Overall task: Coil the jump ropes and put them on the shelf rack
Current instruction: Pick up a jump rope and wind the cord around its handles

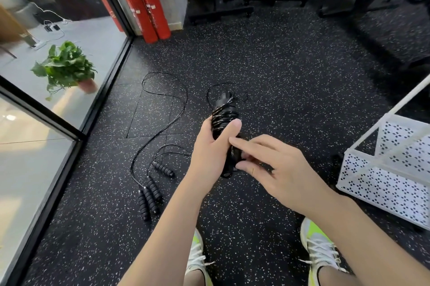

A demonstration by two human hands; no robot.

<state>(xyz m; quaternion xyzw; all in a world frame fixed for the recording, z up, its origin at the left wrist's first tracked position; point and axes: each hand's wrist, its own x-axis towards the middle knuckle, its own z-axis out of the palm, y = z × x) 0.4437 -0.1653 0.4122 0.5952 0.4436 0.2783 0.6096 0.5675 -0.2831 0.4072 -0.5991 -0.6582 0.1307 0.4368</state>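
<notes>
My left hand (213, 146) grips a black jump rope (223, 116) whose cord is wound in tight coils around its handles, thumb pressed across the bundle. My right hand (274, 169) pinches the lower end of that bundle, index finger stretched over it. A loose loop of cord sticks out past the top of the bundle. Other black jump ropes lie uncoiled on the floor to the left, their ribbed handles (150, 195) bunched together and their cords (162, 104) trailing away in long curves. The white perforated shelf rack (393, 176) stands at the right.
Speckled black rubber floor (279, 64) all around. Two red fire extinguishers (149, 11) lean at the wall corner. A glass partition with a black frame (69, 132) runs along the left, a potted plant (67, 66) behind it. Black equipment stands (232, 6) at the back. My shoes (318, 248) show below.
</notes>
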